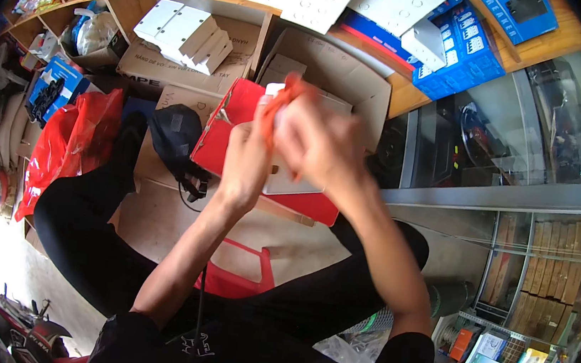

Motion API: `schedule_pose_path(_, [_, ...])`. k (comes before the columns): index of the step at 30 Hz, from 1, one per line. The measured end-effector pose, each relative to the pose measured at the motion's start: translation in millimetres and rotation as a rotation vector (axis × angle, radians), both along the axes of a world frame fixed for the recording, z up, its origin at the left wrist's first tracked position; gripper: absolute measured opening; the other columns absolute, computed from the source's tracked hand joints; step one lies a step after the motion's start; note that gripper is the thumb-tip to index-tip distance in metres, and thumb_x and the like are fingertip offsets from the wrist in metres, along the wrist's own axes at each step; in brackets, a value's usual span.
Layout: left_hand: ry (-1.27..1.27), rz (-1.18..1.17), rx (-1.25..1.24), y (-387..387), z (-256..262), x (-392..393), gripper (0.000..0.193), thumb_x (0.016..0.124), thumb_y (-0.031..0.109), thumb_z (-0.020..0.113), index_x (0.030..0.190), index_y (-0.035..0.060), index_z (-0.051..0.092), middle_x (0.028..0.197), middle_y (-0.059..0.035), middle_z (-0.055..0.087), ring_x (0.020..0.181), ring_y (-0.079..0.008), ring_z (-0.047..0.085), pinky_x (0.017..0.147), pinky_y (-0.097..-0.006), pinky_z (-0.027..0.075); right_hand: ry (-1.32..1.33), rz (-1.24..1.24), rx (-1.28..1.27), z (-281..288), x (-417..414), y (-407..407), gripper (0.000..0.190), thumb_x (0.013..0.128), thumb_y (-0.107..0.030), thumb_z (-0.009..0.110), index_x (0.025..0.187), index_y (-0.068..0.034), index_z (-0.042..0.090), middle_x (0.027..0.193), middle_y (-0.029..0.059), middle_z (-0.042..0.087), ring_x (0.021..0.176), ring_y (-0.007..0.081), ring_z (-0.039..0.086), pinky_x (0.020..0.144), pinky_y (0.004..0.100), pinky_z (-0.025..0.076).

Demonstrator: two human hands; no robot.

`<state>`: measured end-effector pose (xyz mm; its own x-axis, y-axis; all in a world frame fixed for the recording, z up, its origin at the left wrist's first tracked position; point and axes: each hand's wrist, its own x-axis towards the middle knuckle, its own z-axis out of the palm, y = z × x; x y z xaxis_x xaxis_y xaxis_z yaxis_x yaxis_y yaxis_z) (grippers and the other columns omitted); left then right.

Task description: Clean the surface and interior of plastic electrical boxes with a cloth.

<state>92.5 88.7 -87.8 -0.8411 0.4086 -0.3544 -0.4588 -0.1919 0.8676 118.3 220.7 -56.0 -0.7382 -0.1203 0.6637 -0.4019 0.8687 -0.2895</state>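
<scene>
Both of my hands are raised over a red cardboard box (226,128) in front of me. My left hand (247,158) is curled at the left edge of a white item (274,89), whose corner sticks out above the fingers; most of it is hidden. My right hand (316,141), blurred by motion, grips an orange-red cloth (277,106) against it, close to the left fingers. Below the hands, a white flat box or panel (290,184) with a small dark hole shows over the red box. Whether it is the same white item I cannot tell.
Behind stands an open cardboard carton (372,78); stacked white boxes (184,32) rest on another carton. A black cap (175,133) and a red plastic bag (77,141) lie left. A glass display case (461,190) is at right. A red plastic stool (236,280) shows between my legs.
</scene>
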Motion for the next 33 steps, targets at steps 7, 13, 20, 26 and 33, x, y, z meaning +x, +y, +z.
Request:
schedule_pose_path(7, [0.081,0.057,0.065,-4.3,15.7,0.5,0.067,0.106,0.058,0.037,0.075,0.0042,0.065,0.060,0.0002,0.053,0.050,-0.0079,0.044,0.047,-0.0259,0.041,0.008,-0.018,-0.041,1.4,3.0,-9.5,0.014,0.091,-0.010,0.064,0.080,-0.006,0.055,0.066,0.0124,0.060,0.059,0.0301,0.063,0.053,0.0410,0.049])
schedule_pose_path(13, [-0.070,0.187,0.194,-4.5,8.2,-11.8,0.065,0.106,0.054,0.040,0.078,0.0021,0.067,0.067,-0.0013,0.060,0.056,-0.0095,0.052,0.052,-0.0265,0.041,-0.048,0.059,-0.037,1.0,5.7,-22.3,0.014,0.093,-0.010,0.064,0.083,-0.007,0.054,0.072,0.0143,0.062,0.062,0.0326,0.064,0.056,0.0406,0.050])
schedule_pose_path(20, [-0.167,0.220,0.252,-9.5,1.9,-21.4,0.056,0.107,0.050,0.040,0.108,0.0005,0.067,0.093,-0.0080,0.070,0.078,-0.0142,0.066,0.073,-0.0315,0.054,-0.199,-0.154,-0.006,-3.3,-8.4,-5.7,0.017,0.089,-0.012,0.067,0.083,-0.007,0.053,0.072,0.0136,0.062,0.066,0.0343,0.065,0.058,0.0450,0.050])
schedule_pose_path(26, [0.240,0.195,0.249,-23.8,-15.5,-23.2,0.054,0.107,0.050,0.040,0.123,0.0031,0.061,0.105,-0.0096,0.069,0.088,-0.0183,0.067,0.078,-0.0336,0.055,-0.287,-0.219,-0.026,-8.8,-17.6,3.0,0.012,0.093,-0.011,0.062,0.086,-0.004,0.055,0.074,0.0180,0.063,0.066,0.0362,0.066,0.057,0.0441,0.051])
schedule_pose_path(33, [-0.201,0.140,0.307,-11.1,-7.5,-22.8,0.058,0.106,0.053,0.040,0.117,0.0016,0.065,0.101,-0.0079,0.070,0.089,-0.0183,0.069,0.081,-0.0346,0.057,-0.213,0.090,-0.083,-10.7,6.0,-19.1,0.017,0.086,-0.014,0.071,0.083,-0.009,0.054,0.072,0.0119,0.062,0.066,0.0313,0.066,0.061,0.0426,0.052])
